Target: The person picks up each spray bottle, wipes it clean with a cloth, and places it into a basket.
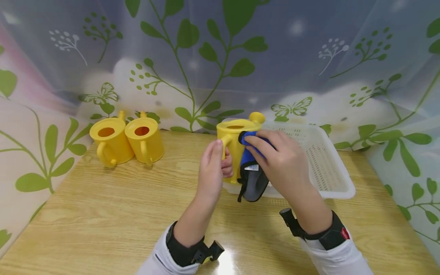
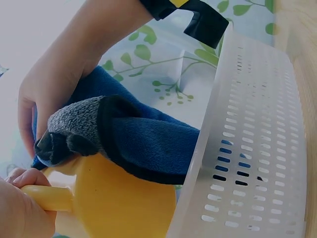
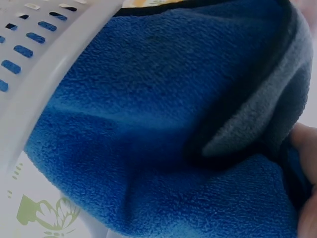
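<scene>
My left hand (image 1: 214, 165) grips the handle of a yellow toy watering can (image 1: 234, 147), held upright over the left side of a white basket. In the left wrist view the same watering can (image 2: 126, 198) shows its smooth body beside the handle. My right hand (image 1: 285, 160) pinches a blue and grey cloth (image 1: 255, 179) with black edging against the can's right side. The cloth (image 3: 163, 109) fills most of the right wrist view. Its lower part hangs down in front of the basket.
The white perforated basket (image 1: 343, 183) stands on the wooden table (image 1: 113, 225) at right. Two more yellow watering cans (image 1: 115, 139) stand side by side at the back left. A leaf-patterned curtain (image 1: 206, 46) hangs behind the table.
</scene>
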The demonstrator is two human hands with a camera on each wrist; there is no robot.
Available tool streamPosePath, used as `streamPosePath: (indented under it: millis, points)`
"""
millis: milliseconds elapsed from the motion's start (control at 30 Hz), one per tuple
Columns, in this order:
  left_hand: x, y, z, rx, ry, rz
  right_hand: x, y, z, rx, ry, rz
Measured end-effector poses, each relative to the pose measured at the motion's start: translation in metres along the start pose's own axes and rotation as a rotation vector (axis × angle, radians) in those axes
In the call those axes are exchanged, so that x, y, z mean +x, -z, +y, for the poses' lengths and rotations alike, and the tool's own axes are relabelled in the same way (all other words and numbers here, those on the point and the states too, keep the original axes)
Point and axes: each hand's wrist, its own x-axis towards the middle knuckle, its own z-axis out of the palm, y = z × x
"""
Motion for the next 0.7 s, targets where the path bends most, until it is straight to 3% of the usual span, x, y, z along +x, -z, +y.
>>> streamPosePath:
  millis: [367,700]
  points:
    - [-0.002,-0.002,0.001,0.005,-0.005,-0.011,-0.002,-0.001,0.0,0.014,0.046,0.062]
    - [0.0,0.002,0.0,0.026,0.014,0.003,-0.011,0.0,-0.009,-0.002,0.141,-0.082]
